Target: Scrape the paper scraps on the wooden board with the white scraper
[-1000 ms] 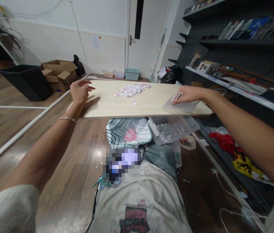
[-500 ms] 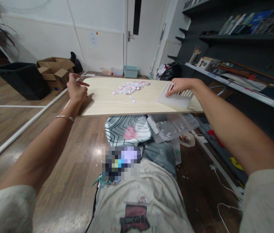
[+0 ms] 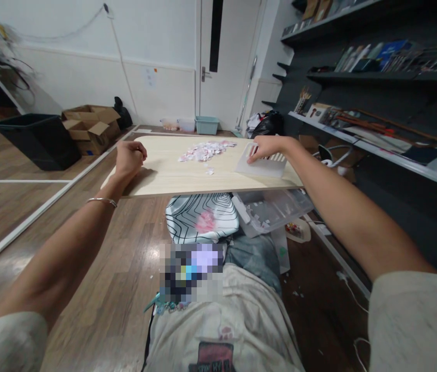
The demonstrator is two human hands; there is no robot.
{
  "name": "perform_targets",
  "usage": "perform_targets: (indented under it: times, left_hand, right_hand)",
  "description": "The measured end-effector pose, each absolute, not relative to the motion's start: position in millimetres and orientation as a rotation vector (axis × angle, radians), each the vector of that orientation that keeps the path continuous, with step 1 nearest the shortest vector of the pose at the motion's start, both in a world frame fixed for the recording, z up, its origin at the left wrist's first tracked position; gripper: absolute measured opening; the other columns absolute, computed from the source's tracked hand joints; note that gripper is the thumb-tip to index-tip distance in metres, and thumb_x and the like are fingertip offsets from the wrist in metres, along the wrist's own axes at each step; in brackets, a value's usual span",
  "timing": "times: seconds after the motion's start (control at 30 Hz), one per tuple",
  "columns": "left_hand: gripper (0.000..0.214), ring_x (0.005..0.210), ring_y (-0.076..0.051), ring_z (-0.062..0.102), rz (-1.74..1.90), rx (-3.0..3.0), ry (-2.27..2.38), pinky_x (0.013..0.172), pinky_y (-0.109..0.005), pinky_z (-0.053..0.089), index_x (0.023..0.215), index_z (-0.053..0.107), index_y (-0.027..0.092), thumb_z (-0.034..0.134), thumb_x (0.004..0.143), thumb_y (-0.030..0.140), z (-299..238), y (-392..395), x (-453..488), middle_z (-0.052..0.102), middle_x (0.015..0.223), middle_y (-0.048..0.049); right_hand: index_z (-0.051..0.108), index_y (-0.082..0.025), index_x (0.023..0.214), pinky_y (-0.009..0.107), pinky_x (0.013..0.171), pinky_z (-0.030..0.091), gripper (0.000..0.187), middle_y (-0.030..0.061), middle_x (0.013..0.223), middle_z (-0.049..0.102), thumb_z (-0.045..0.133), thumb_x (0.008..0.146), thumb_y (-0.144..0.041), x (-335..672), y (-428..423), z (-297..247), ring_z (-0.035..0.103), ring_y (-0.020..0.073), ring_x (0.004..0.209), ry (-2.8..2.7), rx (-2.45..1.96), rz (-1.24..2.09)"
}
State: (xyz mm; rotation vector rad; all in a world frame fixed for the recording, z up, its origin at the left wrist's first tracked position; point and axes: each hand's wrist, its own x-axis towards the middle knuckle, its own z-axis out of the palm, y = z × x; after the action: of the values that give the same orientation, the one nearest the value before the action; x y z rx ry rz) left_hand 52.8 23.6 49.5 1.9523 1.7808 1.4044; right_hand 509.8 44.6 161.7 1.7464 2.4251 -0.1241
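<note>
A light wooden board lies flat in front of me above the floor. A pile of small white and pink paper scraps sits near its far middle. My right hand presses its fingers on a white slotted plastic piece lying on the board, to the right of the scraps. My left hand rests on the board's left edge with its fingers curled into a loose fist and nothing visible in it. A thin bracelet circles my left wrist.
Under the board lie a patterned cushion and a clear plastic box. A black bin and cardboard boxes stand at the left wall. Dark shelves with books run along the right. A white cable trails on the floor.
My right hand has slid the white slotted piece leftward across the board toward the scraps. My left hand's fingers have curled shut at the board's left edge.
</note>
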Motion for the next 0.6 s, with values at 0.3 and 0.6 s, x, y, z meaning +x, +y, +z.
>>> perform_targets:
  times: [0.3, 0.6]
  left_hand:
    - [0.038, 0.093, -0.028, 0.096, 1.434, 2.513, 1.151, 0.089, -0.045, 0.081, 0.106, 0.094, 0.034, 0.067, 0.099, 0.009, -49.6, -223.5, 56.2, 0.098, 0.101, -0.0004]
    - [0.089, 0.177, -0.028, 0.073, 0.583, 2.962, 1.103, 0.146, -0.049, 0.064, 0.214, 0.023, 0.048, 0.06, 0.133, 0.037, -147.3, -296.7, 57.6, 0.078, 0.188, 0.0013]
  right_hand:
    - [0.096, -0.01, 0.136, 0.041, 0.103, 0.071, 0.074, 0.0172, 0.125, 0.096, 0.114, 0.091, -0.066, 501.6, 49.1, 160.1, 0.092, 0.0398, 0.12, 2.456, 1.745, -0.092]
    - [0.097, -0.01, 0.133, 0.037, 0.098, 0.068, 0.062, 0.0156, 0.125, 0.097, 0.114, 0.091, -0.053, 496.0, 43.7, 165.6, 0.091, 0.0367, 0.119, 2.385, 1.808, -0.164]
